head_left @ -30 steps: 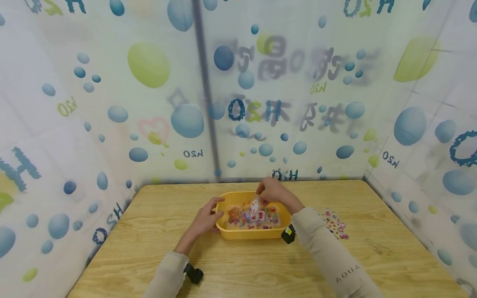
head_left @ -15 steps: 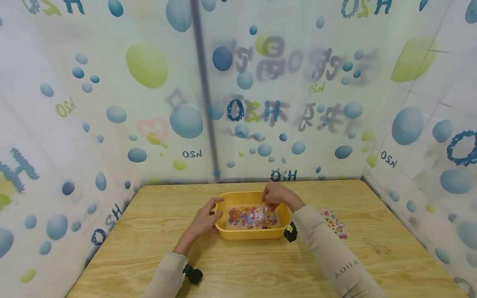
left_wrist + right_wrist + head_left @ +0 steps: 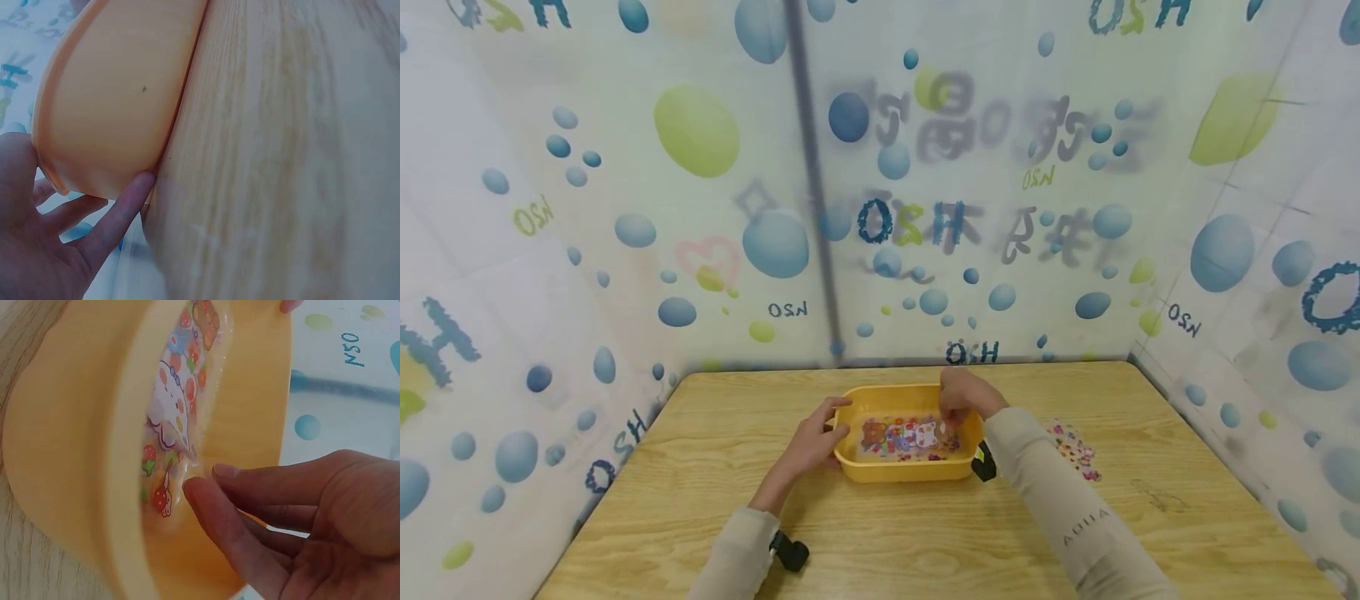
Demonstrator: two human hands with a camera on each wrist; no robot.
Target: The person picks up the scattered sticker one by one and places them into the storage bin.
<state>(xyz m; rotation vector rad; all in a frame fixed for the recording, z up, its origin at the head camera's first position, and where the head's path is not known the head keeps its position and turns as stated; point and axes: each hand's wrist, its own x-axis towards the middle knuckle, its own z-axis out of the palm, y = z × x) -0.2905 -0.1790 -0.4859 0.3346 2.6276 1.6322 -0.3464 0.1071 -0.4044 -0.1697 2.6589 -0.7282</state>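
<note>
Steady work from the left hand (image 3: pixel 808 437), which gripped its own end of the yellow tray (image 3: pixel 910 473), digits up at the rim and, in the left wrist view, one tip low on the wall, just by the table (image 3: pixel 865 533). Across from it, in went the right hand (image 3: pixel 962 393), dipped inside the tray with thumb and forefinger drawn close together! Whether a sliver of clear film sat pinched between those tips, the pictures did not settle.

And the white animal picture (image 3: pixel 926 434)? Down in the tray between the two hands, just to the left of the right fingertips. The brown bear picture (image 3: pixel 873 433) lay further over, nearer the left hand, while a strawberry picture (image 3: pixel 161 500) sat close to the right fingertips, on the near side of them. Out on the table, to the right of the right sleeve (image 3: pixel 1052 500), came a scatter of small colourful bits (image 3: pixel 1075 450).

The step in hand looked like settling the white picture among the rest, one hand bracing, the other doing the fine stuff. The next move seemed to call for delicacy: a light, clean release from the right, lest the picture lift or shift, and a firm hold from the left.
</note>
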